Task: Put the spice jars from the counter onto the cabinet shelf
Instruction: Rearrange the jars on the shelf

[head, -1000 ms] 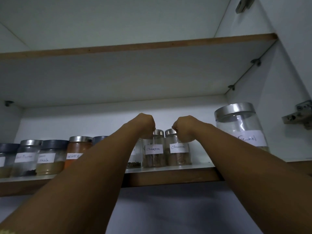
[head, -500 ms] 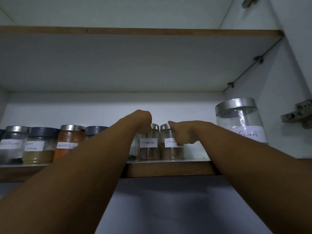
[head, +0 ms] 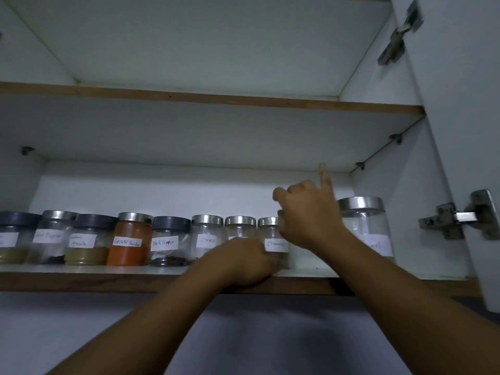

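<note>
Cinnamon jar (head: 273, 243) upright on shelf (head: 81, 280), lid up, label outward. Right hand (head: 308, 217) beside it, one finger raised (grip unclear). Left hand (head: 243, 262) curled before neighbouring jar (head: 240, 226); hold unclear.

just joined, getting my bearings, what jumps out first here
Two hands reach mid-shelf: the left hand low at the shelf edge, the right hand raised by the cinnamon jar, one finger pointing up. The orange red chilli powder jar glows further left; a big steel-lidded jar stands far right.
</note>
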`<action>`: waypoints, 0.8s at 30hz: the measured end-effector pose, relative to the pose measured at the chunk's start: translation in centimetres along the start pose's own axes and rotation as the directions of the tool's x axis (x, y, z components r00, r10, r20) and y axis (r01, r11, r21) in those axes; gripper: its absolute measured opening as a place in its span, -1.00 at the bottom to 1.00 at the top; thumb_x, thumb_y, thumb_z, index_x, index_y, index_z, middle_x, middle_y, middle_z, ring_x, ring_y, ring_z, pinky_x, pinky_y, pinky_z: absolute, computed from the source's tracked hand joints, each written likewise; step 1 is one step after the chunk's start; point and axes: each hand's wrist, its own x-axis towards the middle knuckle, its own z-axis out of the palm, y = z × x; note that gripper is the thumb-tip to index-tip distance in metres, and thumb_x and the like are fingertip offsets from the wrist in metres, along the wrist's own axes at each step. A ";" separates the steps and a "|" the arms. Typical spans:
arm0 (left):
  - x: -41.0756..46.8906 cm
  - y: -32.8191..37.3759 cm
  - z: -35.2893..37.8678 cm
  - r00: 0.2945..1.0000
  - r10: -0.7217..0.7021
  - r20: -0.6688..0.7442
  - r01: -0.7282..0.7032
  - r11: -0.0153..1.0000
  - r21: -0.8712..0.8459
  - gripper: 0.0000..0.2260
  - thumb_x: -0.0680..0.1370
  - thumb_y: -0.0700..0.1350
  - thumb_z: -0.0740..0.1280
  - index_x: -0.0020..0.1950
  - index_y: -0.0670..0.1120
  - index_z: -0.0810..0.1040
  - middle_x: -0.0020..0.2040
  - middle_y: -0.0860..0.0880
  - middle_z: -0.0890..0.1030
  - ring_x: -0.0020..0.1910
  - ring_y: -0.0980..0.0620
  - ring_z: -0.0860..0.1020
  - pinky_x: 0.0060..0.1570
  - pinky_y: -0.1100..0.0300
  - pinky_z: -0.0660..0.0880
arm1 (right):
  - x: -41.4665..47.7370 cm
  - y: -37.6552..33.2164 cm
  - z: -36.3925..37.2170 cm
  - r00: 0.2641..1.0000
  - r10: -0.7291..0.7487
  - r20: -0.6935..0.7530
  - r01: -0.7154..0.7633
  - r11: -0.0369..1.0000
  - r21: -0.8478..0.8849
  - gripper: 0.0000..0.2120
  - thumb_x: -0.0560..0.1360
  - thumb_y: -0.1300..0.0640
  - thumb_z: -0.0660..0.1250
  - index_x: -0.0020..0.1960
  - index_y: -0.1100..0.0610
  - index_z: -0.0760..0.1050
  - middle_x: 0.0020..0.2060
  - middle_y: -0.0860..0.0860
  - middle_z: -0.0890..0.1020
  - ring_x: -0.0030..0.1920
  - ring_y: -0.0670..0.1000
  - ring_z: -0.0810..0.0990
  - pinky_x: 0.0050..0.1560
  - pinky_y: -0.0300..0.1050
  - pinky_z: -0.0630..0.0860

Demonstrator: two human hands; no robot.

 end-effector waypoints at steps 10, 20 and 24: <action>-2.9 -2.9 -0.1 0.964 -0.071 -0.256 0.092 0.993 0.070 -0.58 0.50 0.17 0.08 -0.30 -0.09 0.53 -0.27 -0.03 0.55 -0.23 0.02 0.53 -0.12 0.14 0.50 | -4.6 8.4 -2.2 0.877 0.388 0.282 -0.453 0.864 0.221 -0.54 0.46 -0.06 0.35 0.26 0.10 0.36 0.13 0.14 0.45 0.01 0.14 0.52 -0.09 -0.06 0.43; -2.9 -2.8 0.5 0.872 -0.022 -0.488 0.097 0.987 0.129 -0.64 0.44 0.11 0.13 -0.31 -0.09 0.57 -0.38 0.00 0.55 -0.35 0.05 0.53 -0.28 0.22 0.46 | -0.7 7.6 3.5 0.886 0.182 0.427 -0.274 0.948 0.164 -0.70 0.49 0.06 0.33 0.19 0.12 0.49 0.06 0.06 0.61 -0.02 0.04 0.53 -0.09 -0.17 0.39; -2.8 -3.1 0.7 0.851 0.005 -0.526 0.076 0.988 0.132 -0.63 0.42 0.13 0.14 -0.36 -0.11 0.55 -0.44 -0.01 0.51 -0.38 0.02 0.54 -0.30 0.20 0.48 | 1.5 7.1 4.5 0.788 0.130 0.602 -0.206 0.977 0.059 -0.72 0.55 0.12 0.22 0.22 0.19 0.48 0.10 0.10 0.58 -0.03 0.07 0.60 -0.04 -0.10 0.59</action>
